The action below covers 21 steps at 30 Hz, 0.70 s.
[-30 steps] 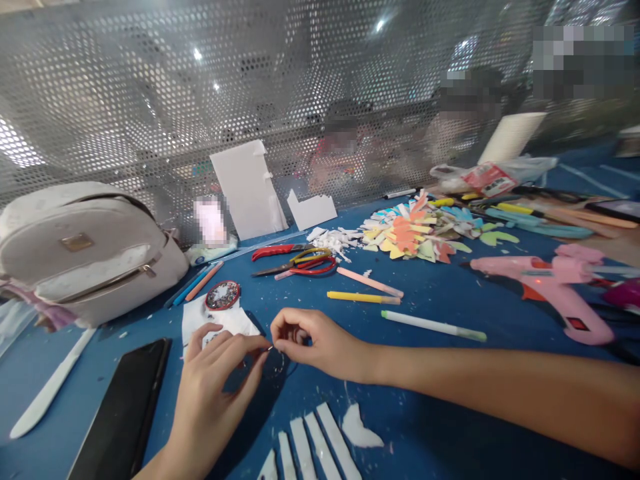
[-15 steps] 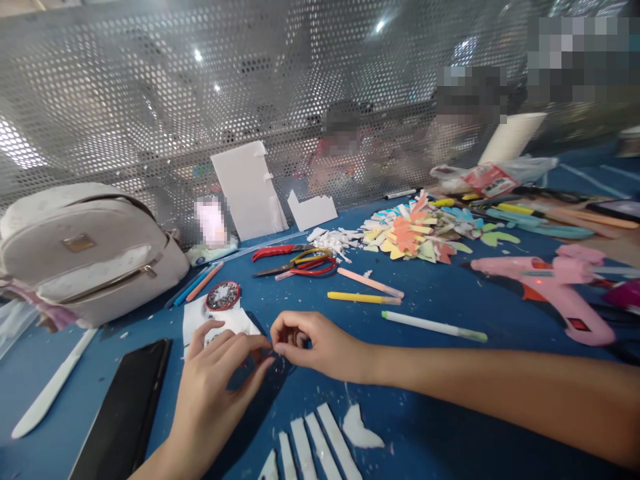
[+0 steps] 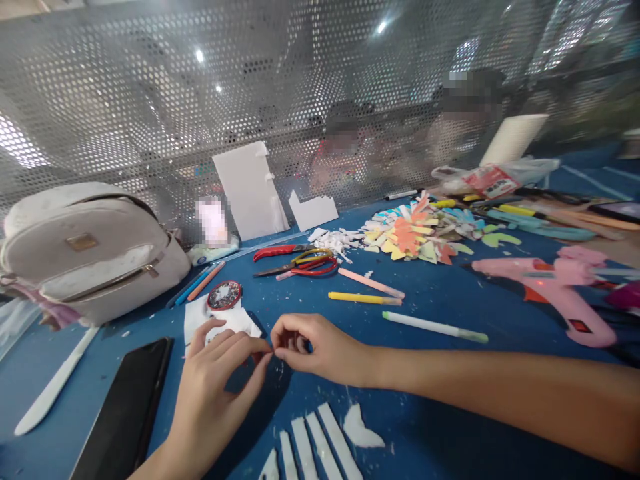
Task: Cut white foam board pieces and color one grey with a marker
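My left hand [image 3: 225, 363] is closed in a pinch, thumb and index finger together. Its fingertips meet those of my right hand [image 3: 313, 347], which is pinched too with the other fingers curled. Whatever lies between the fingertips is too small to make out. Behind my left hand, a white sheet of paper [image 3: 197, 317] bears a round red-rimmed dish [image 3: 225, 295] of dark and silvery bits. Below my hands several white strips [image 3: 303, 445] lie side by side, with a white wing-shaped piece [image 3: 361, 428] to their right.
A black phone [image 3: 123, 407], white knife [image 3: 57, 383] and pale backpack [image 3: 95, 253] are left. Behind lie scissors [image 3: 270, 270], markers [image 3: 363, 298], white scraps [image 3: 337, 241] and colourful cutouts [image 3: 410, 230]. A pink glue gun [image 3: 550, 280] lies right; a perforated metal screen [image 3: 280, 73] stands behind.
My fingertips have drawn slightly closer together in the same place. The view has shifted a little; the things on the table stay put.
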Each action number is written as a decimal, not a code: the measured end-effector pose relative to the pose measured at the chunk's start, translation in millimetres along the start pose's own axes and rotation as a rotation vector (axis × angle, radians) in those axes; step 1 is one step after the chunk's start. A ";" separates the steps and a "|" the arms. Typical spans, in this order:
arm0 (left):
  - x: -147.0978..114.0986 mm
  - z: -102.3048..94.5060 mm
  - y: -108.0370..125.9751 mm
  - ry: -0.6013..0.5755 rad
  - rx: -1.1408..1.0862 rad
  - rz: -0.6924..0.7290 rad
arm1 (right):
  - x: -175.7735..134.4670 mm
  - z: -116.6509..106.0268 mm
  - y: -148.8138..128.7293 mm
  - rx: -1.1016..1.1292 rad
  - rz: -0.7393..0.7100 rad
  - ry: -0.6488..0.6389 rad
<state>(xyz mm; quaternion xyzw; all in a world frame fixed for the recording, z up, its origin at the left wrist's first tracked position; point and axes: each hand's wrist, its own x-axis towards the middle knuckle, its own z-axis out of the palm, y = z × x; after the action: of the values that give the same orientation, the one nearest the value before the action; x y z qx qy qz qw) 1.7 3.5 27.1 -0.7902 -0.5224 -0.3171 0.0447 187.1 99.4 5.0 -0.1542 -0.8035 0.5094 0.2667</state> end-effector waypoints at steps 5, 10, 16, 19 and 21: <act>-2.9 5.7 -5.3 -0.105 -0.276 -0.300 | -0.7 -0.1 -2.1 -0.029 -0.030 -0.005; -0.7 6.5 -8.7 -0.335 -0.695 -0.594 | -2.4 -0.4 -5.2 -0.056 -0.051 -0.004; -0.2 8.3 -11.6 -0.399 -0.935 -0.643 | -5.3 -0.8 -6.9 -0.169 -0.146 -0.015; 0.8 9.5 -13.3 -0.461 -0.967 -0.643 | -7.0 -1.0 -7.9 -0.226 -0.185 -0.042; 1.5 10.4 -14.7 -0.485 -0.979 -0.644 | -7.9 -0.8 -8.6 -0.240 -0.193 -0.061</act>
<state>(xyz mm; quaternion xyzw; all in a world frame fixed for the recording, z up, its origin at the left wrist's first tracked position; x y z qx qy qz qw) -5.8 15.5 15.8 -0.5720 -0.5237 -0.3286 -0.5391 194.2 92.2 10.9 -0.0912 -0.8774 0.3862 0.2696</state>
